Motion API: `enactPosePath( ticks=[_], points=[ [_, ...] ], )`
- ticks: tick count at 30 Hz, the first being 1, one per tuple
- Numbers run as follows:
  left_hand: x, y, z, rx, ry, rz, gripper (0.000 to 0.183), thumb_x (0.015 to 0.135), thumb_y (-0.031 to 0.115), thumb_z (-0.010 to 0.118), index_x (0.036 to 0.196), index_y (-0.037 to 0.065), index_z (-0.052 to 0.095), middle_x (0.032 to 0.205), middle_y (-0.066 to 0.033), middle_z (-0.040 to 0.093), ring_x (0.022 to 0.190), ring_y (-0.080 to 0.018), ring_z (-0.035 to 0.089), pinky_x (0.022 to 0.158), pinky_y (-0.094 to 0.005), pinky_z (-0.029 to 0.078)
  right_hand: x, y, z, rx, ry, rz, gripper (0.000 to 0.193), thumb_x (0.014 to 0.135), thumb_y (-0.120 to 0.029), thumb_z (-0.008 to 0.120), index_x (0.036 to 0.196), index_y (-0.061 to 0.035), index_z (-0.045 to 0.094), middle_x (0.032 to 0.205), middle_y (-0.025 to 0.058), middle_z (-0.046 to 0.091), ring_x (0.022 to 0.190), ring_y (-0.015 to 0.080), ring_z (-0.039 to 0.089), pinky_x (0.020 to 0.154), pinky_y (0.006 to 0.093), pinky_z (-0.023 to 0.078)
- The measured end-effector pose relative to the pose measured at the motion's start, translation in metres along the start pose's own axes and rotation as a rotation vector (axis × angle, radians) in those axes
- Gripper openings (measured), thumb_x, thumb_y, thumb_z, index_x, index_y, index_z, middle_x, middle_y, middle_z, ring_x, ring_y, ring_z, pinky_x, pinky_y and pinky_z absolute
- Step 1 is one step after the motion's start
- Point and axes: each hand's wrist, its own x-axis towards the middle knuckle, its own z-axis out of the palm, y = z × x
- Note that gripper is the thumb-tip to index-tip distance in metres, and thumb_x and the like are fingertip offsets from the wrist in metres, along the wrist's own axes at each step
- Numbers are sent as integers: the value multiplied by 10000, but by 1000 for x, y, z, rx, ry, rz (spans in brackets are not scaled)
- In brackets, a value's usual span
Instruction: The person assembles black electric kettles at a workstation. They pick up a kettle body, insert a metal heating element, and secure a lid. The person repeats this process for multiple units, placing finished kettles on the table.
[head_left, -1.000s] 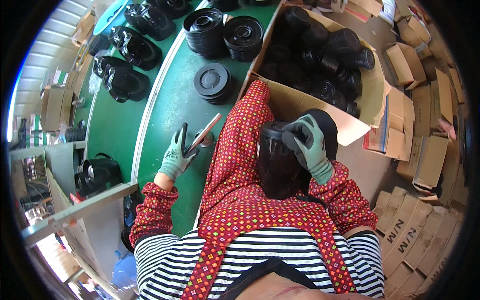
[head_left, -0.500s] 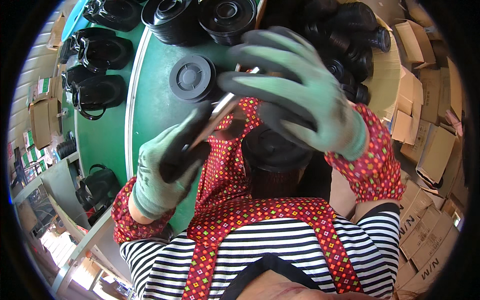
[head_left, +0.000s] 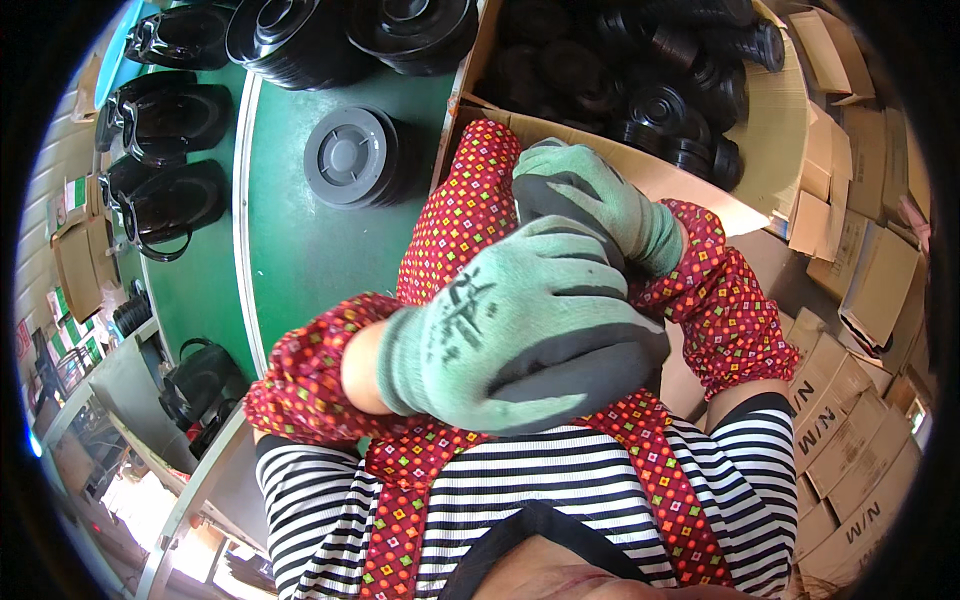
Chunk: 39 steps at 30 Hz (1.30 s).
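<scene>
My left hand (head_left: 530, 325), in a green glove with a dark palm, is in front of my body with its fingers curled down. Just beyond it my right hand (head_left: 585, 200), gloved alike, has its fingers bent inward. The two hands come close together over my lap, and their backs hide whatever they close on. On the table to the left of them stands a short stack of dark grey round lids (head_left: 350, 157), the top one showing a raised ring.
Stacks of black round parts (head_left: 410, 30) stand at the table's far end. Glossy black handled pots (head_left: 180, 205) line the left of the green table (head_left: 300, 260). An open carton (head_left: 690, 185) of black parts lies beyond my right hand, with more cartons (head_left: 840, 450) at right.
My left hand has moved right, toward my lap; my right hand has come down and closed in. The thin shiny-edged piece in my left hand no longer shows. The view has shifted.
</scene>
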Motion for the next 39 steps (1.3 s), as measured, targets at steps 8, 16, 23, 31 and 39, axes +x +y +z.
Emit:
enactPosePath(
  ticks=[8, 16, 23, 31, 39],
  points=[
    [-24, -1, 26, -130, 139, 25, 631, 1092, 523, 451, 1171, -9, 781, 971, -115, 677, 945, -347, 636, 1014, -527, 464, 0, -43, 3, -65, 90, 77, 375, 985, -230, 693, 1317, -54, 698, 1295, 174, 664, 1262, 364, 599, 1143, 491, 446],
    [5, 32, 10, -142, 65, -308, 529, 935, 218, 689, 1409, -5, 618, 1142, -182, 635, 1074, -341, 602, 1048, -470, 418, -7, -21, 20, -135, 153, -37, 385, 932, -190, 743, 1297, -76, 697, 1346, 164, 605, 1297, 371, 581, 1134, 459, 477],
    [47, 59, 46, 924, -182, -579, 772, 1020, 485, 561, 1511, -97, 438, 1489, -406, 448, 1386, -610, 419, 1164, -666, 335, -2, -46, 18, 67, 139, 162, 381, 926, -277, 716, 1255, -86, 689, 1291, 160, 643, 1199, 357, 622, 1019, 459, 513],
    [27, 52, 27, 849, -77, -850, 827, 1007, 232, 656, 1648, -33, 206, 1473, -492, 381, 1267, -589, 553, 1078, -546, 490, 30, -35, 55, 139, 202, 280, 355, 937, -415, 645, 1145, -139, 725, 1094, 158, 725, 1005, 363, 703, 844, 484, 565],
    [18, 44, 10, 759, -241, -1119, 679, 1046, 182, 609, 1585, -88, 298, 1112, -289, 707, 913, -437, 733, 788, -483, 577, 33, -59, 23, -297, -95, 371, 244, 934, -380, 629, 909, -168, 748, 822, 85, 736, 811, 325, 729, 724, 494, 543]
  ],
)
